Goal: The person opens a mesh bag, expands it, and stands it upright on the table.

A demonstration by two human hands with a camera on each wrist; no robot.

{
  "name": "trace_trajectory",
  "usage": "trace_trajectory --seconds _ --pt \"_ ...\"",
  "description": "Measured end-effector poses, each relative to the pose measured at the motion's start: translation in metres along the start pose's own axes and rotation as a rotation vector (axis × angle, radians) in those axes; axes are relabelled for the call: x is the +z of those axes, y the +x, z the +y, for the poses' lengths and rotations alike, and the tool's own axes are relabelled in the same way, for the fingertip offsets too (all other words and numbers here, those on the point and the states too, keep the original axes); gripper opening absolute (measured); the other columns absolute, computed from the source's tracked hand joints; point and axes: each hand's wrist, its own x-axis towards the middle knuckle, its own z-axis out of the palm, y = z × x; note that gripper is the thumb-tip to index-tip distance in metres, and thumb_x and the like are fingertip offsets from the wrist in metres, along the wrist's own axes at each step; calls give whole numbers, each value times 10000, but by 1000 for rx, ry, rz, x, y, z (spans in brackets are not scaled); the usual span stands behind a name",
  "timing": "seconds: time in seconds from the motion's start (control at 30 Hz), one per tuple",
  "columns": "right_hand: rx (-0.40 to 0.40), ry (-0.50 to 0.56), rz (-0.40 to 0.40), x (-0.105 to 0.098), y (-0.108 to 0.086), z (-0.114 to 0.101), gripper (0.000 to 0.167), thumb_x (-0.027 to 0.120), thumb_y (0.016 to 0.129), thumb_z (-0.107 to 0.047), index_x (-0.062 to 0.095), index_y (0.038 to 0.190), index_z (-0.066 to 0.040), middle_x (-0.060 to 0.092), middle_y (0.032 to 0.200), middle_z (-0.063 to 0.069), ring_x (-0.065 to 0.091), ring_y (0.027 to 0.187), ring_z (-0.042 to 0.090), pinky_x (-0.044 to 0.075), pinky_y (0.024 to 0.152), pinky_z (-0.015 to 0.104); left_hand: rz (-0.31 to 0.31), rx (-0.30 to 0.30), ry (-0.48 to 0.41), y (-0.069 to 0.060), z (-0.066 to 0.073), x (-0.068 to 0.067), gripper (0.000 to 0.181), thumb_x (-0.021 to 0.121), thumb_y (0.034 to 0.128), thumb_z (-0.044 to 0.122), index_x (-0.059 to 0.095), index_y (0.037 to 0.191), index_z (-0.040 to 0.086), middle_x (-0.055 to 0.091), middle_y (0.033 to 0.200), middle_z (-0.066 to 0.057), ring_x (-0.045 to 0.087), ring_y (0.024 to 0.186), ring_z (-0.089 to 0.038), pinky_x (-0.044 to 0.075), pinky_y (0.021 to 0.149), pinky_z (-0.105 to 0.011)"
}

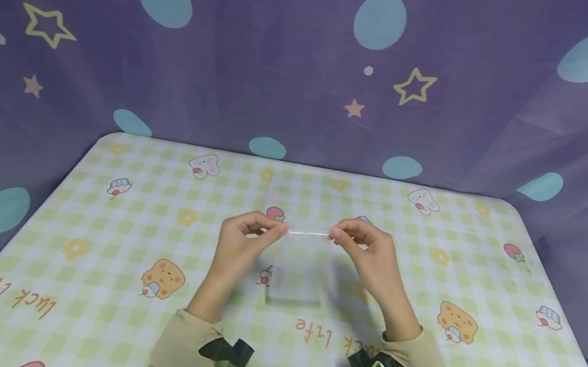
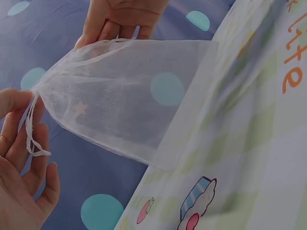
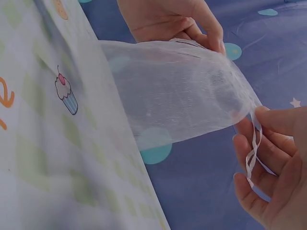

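Two hands, one sheer white bag [image 1: 298, 271]. The left hand [image 1: 244, 242] pinched one end of the bag's top edge, the right hand [image 1: 368, 255] the other; thumb and fingers were clamped on the fabric on both sides. The bag hung between them, above the tabletop [image 1: 115, 228], its closed end toward the wearer. Could not tell whether that end touched the cloth below.

Reason for the grip, as I judged it: holding the two corners kept the top edge drawn straight and let the light fabric hang without folding. Pinching at the very tips probably left the rest of the bag uncovered. Whether the mouth was parted, unclear.

A left string loop [image 2: 29, 136] dangled at the bag's left corner, beside the palm; a right string loop [image 3: 253, 153] did likewise at the right corner. Both lay loose near the fingers and seemed the likeliest things to catch.

Around the bag: a printed cupcake [image 1: 267, 276] showed through its left side, orange lettering [image 1: 330, 336] ran nearer the wearer, and a purple curtain [image 1: 256, 85] rose beyond. Tan sleeves [image 1: 183, 345] and dark wrist cameras [image 1: 242, 353] flanked it on the near side.
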Motion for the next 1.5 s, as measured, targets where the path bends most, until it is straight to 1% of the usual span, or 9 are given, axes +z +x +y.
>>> trace_trajectory --seconds 0.27,0.43,0.63,0.8,0.93,1.1,1.3,1.37,1.5 --pt "-52 -117 -22 -6 -1 -3 99 707 931 -200 732 917 -106 710 848 -42 626 816 119 485 788 273 -27 -11 60 0 1 -4 83 807 837 135 766 814 66 740 824 -36 650 840 -148 464 871 -448" --pt "-121 -190 -30 -9 0 -4 55 719 915 -160 731 915 -107 716 838 -64 637 807 104 494 785 295 -52 -6 94 1 3 -7 71 806 839 141 774 808 86 744 819 2 653 834 -140 453 863 -419" --pt "-217 -294 -11 -8 0 -2 36 741 881 -110 733 915 -103 719 840 -63 641 784 112 501 763 338 -81 -10 125 1 4 -11 67 816 827 144 784 835 85 748 841 8 655 850 -126 443 890 -476" --pt "-241 -240 17 -4 0 0 40 743 879 -75 726 914 -85 712 845 -26 643 786 113 506 751 322 -56 3 118 1 5 -10 60 814 833 146 783 829 94 743 828 16 656 824 -132 458 866 -460" --pt "-210 -157 34 0 0 0 40 738 889 -64 730 929 -64 713 874 7 643 819 117 504 751 301 -17 18 97 0 4 -7 80 811 839 152 772 819 84 744 826 9 659 784 -130 474 827 -400" --pt "-154 -107 47 4 -2 -2 56 730 902 -86 743 951 -62 726 898 13 644 834 105 497 765 267 36 39 73 0 4 -4 112 820 828 146 776 878 56 750 868 -17 664 786 -111 475 786 -316" --pt "-151 -1 105 9 -5 -3 45 723 901 -62 743 925 -28 716 851 35 615 771 115 488 743 225 -5 7 59 -1 2 -3 193 806 842 148 772 1003 47 752 951 -34 664 887 -96 476 788 -304" --pt "-148 33 122 11 -5 -3 45 722 899 -50 740 921 -15 712 835 51 610 746 116 488 724 218 -10 -7 72 -1 2 -3 170 807 844 164 780 977 62 754 937 -27 662 904 -94 478 796 -305" --pt "-132 69 148 13 -5 -4 50 718 903 -57 738 918 -13 707 817 69 611 727 113 489 709 222 14 -11 94 0 3 -2 140 810 842 191 788 908 69 757 929 -45 662 911 -107 474 796 -295"
